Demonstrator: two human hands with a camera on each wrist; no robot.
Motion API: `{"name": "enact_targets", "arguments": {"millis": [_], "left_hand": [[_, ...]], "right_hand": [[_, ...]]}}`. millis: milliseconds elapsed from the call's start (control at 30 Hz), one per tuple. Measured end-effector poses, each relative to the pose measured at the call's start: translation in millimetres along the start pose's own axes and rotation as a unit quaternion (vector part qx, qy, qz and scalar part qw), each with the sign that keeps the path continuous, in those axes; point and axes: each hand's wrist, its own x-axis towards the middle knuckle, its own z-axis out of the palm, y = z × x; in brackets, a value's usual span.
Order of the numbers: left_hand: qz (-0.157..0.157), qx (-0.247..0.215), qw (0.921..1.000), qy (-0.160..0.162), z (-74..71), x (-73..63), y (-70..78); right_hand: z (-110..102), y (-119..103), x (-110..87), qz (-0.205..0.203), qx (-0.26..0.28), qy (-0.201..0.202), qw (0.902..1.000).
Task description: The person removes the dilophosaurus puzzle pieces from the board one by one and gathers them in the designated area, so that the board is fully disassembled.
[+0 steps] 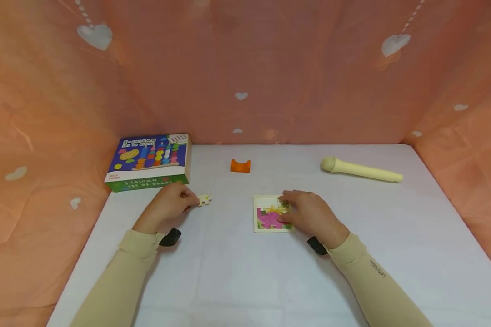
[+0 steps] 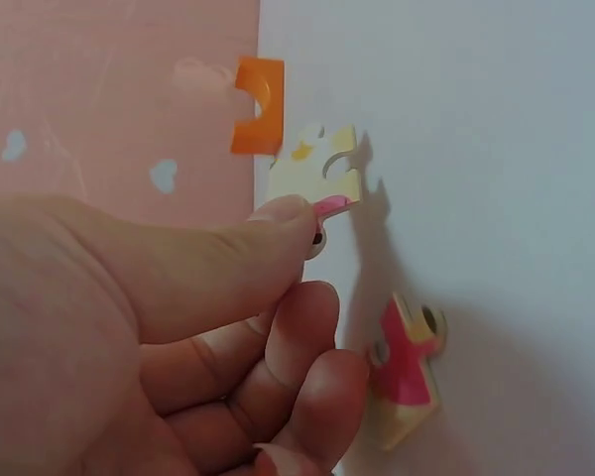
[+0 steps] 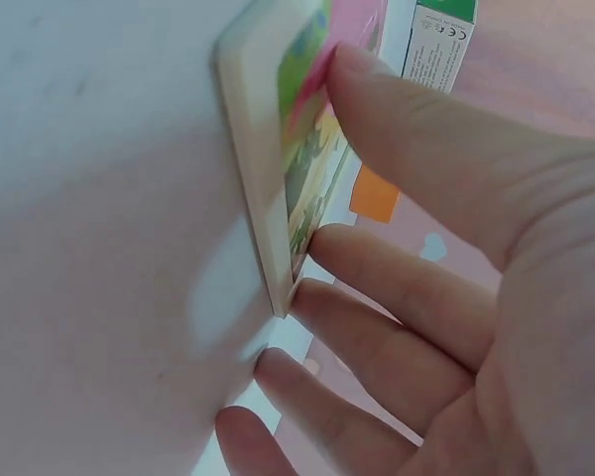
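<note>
My left hand (image 1: pixel 169 202) pinches a jigsaw piece (image 1: pixel 204 200) between thumb and fingers; in the left wrist view this cream piece (image 2: pixel 312 178) shows a yellow mark and a pink edge. Below that hand a second jigsaw piece, pink and cream (image 2: pixel 407 367), lies on the table. To the right is a square jigsaw puzzle (image 1: pixel 268 220) in a pale frame, with pink, green and yellow parts and a whitish area near its top. My right hand (image 1: pixel 311 215) rests at its right side. Its thumb touches the picture, while the fingertips lie along the frame's edge.
A boxed bead set (image 1: pixel 149 161) stands at the back left, close beyond my left hand. An orange block with a curved notch (image 1: pixel 240 167) sits behind the puzzle. At the back right lies a pale yellow stick with a rounded head (image 1: pixel 362 170). Orange cloth (image 1: pixel 253 68) hangs behind the white table (image 1: pixel 237 281).
</note>
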Motion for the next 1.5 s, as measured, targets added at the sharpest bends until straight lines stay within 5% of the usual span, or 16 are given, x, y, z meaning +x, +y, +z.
{"name": "enact_targets", "arguments": {"millis": [500, 733, 1000, 1200, 1500], "left_hand": [[-0.009, -0.035, 0.9993, 0.009, 3.4, 4.9, 2.0], [0.073, -0.014, 0.9972, 0.009, 37.0, 22.9, 51.4], [0.119, -0.009, 0.9913, -0.054, 89.5, 44.0, 119.0], [0.154, 0.009, 0.9858, -0.066, 109.8, 56.6, 138.7], [0.155, 0.026, 0.9863, -0.051, 122.1, 55.2, 148.8]], "right_hand": [[-12, 16, -1.4, 0.004, 0.038, 0.009, 0.9992], [-12, 21, -0.7, 0.006, 0.049, 0.005, 0.9988], [-10, 22, 0.1, 0.005, 0.037, 0.009, 0.9993], [-10, 20, 0.3, 0.007, 0.033, 0.009, 0.9994], [-11, 19, 0.0, 0.012, 0.022, 0.005, 0.9997]]}}
